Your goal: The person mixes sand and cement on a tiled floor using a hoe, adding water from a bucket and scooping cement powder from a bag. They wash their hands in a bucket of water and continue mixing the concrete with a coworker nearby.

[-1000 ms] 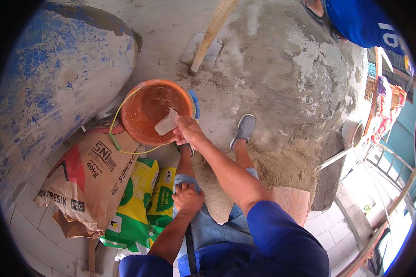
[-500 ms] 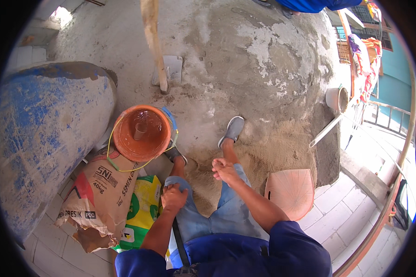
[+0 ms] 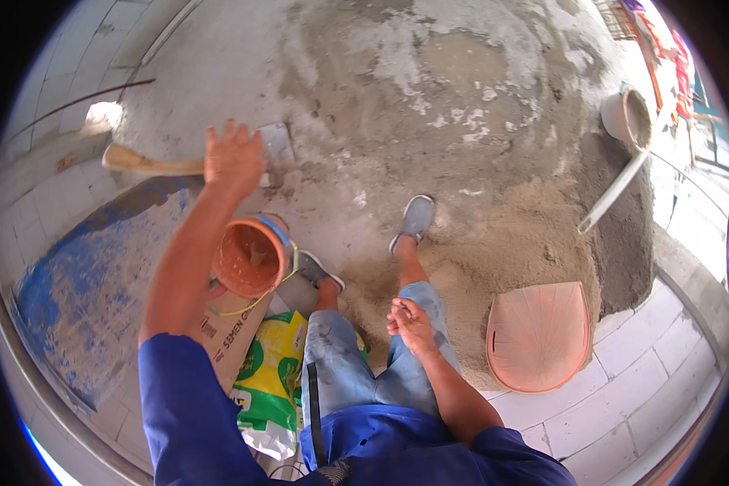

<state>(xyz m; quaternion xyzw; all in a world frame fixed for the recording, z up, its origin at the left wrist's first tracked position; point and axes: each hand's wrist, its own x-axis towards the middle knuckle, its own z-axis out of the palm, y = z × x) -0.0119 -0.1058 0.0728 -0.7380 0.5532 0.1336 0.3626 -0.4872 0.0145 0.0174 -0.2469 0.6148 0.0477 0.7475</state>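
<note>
My left hand (image 3: 233, 162) reaches out past the bucket, its fingers stretched apart over the wooden handle (image 3: 158, 167) of a hoe. The handle lies toward the left, and the hoe's flat metal blade (image 3: 277, 147) is on the floor just beyond the hand. Whether the palm touches the wood is hidden. My right hand (image 3: 413, 324) rests at my right thigh with its fingers curled together; what is in them, if anything, cannot be made out. Below my left forearm stands an orange bucket (image 3: 251, 257) with a yellow-green wire handle, partly covered by the arm.
A brown paper cement bag (image 3: 233, 334) and a yellow-green sack (image 3: 269, 381) lie left of my legs. A mortar-crusted blue tub (image 3: 97, 283) fills the left. Sand (image 3: 518, 235) spreads on the right, beside an orange scoop-shaped piece (image 3: 539, 336). A pale bucket (image 3: 626, 117) stands farther right.
My left hand has left my thigh and moved forward to the hoe. The hoe's handle has swung down from upright toward the left. My right hand stays by the thigh.
</note>
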